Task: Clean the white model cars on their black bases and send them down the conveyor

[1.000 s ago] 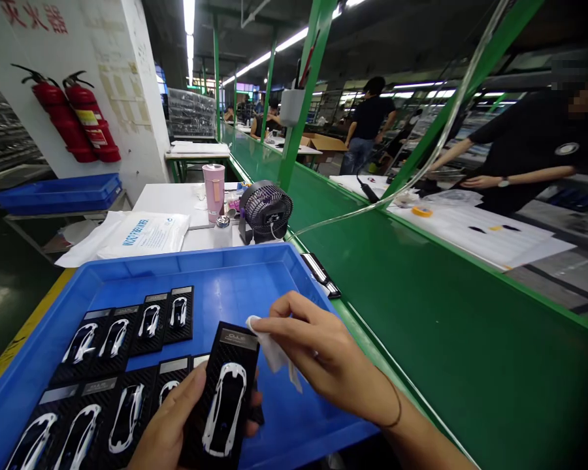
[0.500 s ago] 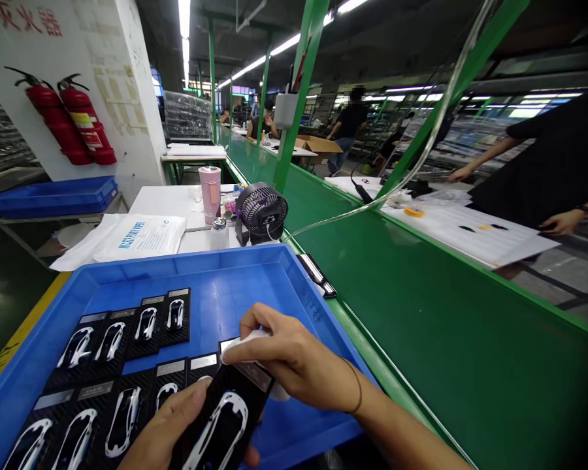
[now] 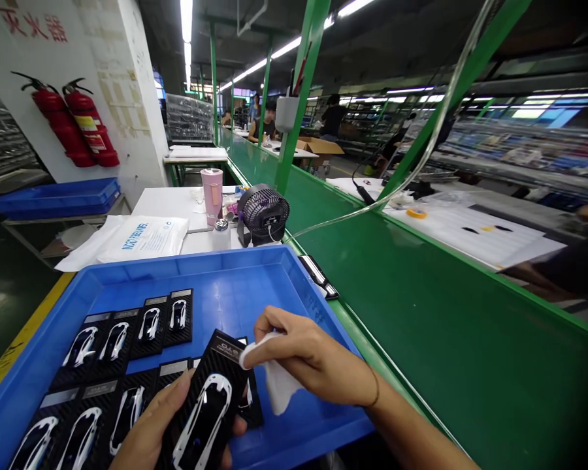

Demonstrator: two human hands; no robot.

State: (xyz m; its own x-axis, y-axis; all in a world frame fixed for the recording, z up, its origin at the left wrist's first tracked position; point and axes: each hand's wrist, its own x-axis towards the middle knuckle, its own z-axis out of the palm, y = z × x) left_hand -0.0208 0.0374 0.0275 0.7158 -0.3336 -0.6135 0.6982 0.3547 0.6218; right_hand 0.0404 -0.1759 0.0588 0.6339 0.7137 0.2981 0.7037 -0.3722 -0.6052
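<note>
My left hand (image 3: pixel 159 418) grips a black plaque (image 3: pixel 206 401) with a carbon-like pattern, a white-and-black car shape and a grey nameplate (image 3: pixel 229 348) at its top end. The plaque is tilted up over the tray. Pinched in my right hand (image 3: pixel 306 356) is a white wiping cloth (image 3: pixel 278 382), whose wrapped fingertip part meets the plaque's upper right edge by the nameplate. Its loose end hangs below. Similar plaques (image 3: pixel 117 343) lie in two rows in the blue tray (image 3: pixel 225 258), and the held one partly hides some of the nearer row.
A green conveyor belt (image 3: pixel 396 287) runs along the right. Beyond the tray stand a black fan (image 3: pixel 263 212), a pink tumbler (image 3: pixel 212 196), a metal-capped bottle (image 3: pixel 221 235) and a white wipe packet (image 3: pixel 144 240). A dark glossy piece (image 3: pixel 318 277) lies at the tray's right rim.
The plaque has shifted slightly left and up. My right hand has moved right, uncovering the nameplate and more cloth. Across the belt, a co-worker has moved mostly out of view on the right.
</note>
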